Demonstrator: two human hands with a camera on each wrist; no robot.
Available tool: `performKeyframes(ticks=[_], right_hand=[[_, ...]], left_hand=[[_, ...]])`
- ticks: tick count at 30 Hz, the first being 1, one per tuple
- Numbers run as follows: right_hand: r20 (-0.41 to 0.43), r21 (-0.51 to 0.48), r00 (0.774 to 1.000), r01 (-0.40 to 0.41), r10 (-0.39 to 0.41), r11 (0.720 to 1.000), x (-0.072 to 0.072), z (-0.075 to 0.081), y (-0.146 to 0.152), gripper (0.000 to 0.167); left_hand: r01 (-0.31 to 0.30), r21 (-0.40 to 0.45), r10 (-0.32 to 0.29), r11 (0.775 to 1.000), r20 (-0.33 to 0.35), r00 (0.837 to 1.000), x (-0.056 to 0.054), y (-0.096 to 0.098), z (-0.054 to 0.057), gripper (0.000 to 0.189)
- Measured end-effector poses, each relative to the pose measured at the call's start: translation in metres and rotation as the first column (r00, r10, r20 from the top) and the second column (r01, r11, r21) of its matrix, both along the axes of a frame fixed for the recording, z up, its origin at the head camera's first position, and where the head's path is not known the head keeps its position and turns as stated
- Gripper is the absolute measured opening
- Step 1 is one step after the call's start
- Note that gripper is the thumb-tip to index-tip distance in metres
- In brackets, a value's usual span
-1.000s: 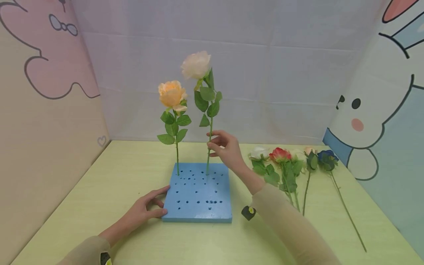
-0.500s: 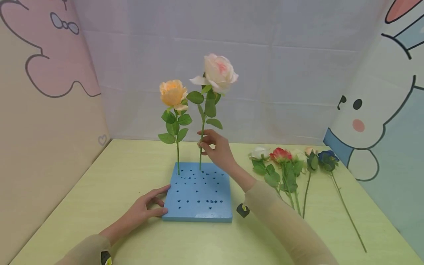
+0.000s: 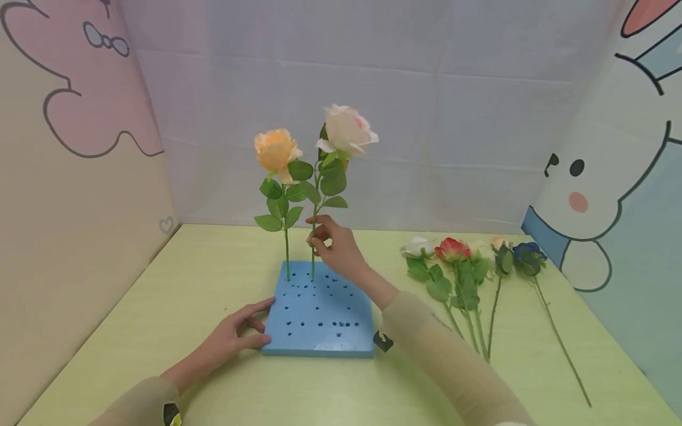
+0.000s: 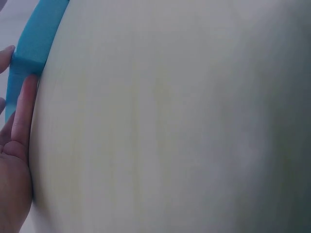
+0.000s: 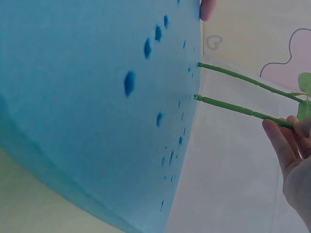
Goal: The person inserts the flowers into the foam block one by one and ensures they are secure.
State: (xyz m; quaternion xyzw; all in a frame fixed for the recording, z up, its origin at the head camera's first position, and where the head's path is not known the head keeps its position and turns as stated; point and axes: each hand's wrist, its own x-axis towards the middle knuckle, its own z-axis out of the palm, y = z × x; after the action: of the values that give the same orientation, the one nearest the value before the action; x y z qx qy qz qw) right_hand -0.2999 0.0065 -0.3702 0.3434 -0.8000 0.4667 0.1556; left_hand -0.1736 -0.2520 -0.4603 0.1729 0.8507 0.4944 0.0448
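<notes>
My right hand [image 3: 338, 248] pinches the green stem of a pale pink rose [image 3: 348, 130] between thumb and fingers. The stem's lower end is right at the top of a blue foam board [image 3: 330, 340] dotted with holes, near its far edge. Just left of it, an orange rose [image 3: 276, 151] stands upright in the board, and some leaves of the two overlap in the head view. In the right wrist view both stems [image 5: 228, 103] run side by side to the board. My left hand [image 3: 237, 334] touches the board's left edge, thumb and fingers spread along its side.
At the right of the table [image 3: 213, 254] lie several loose roses: a white one [image 3: 418, 245], a red one [image 3: 453, 248], pale ones and a dark blue one [image 3: 528, 258]. A white cloth wall [image 3: 469, 148] rises behind.
My right hand has shifted left with the pale pink rose, bringing its stem closer to the orange one. The bloom has turned and sits lower than half a second ago. My left hand stays put.
</notes>
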Motion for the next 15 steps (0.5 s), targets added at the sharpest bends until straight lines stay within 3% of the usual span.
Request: performKeyframes(ticks=[7,15], right_hand=[[-0.027,0.036,1.000,0.005,-0.004,0.999,-0.0006,-0.0065,-0.0020,0.030],[0.029,0.011,0.998,-0.049,0.049,0.999,0.0013,-0.0075,-0.0025,0.030]], left_hand=[[-0.022,-0.007,0.022,1.000,0.015,1.000,-0.0022,0.0000,-0.0042,0.072],[-0.030,-0.032,0.030,0.999,0.005,1.000,-0.0022,0.0008,-0.0034,0.072]])
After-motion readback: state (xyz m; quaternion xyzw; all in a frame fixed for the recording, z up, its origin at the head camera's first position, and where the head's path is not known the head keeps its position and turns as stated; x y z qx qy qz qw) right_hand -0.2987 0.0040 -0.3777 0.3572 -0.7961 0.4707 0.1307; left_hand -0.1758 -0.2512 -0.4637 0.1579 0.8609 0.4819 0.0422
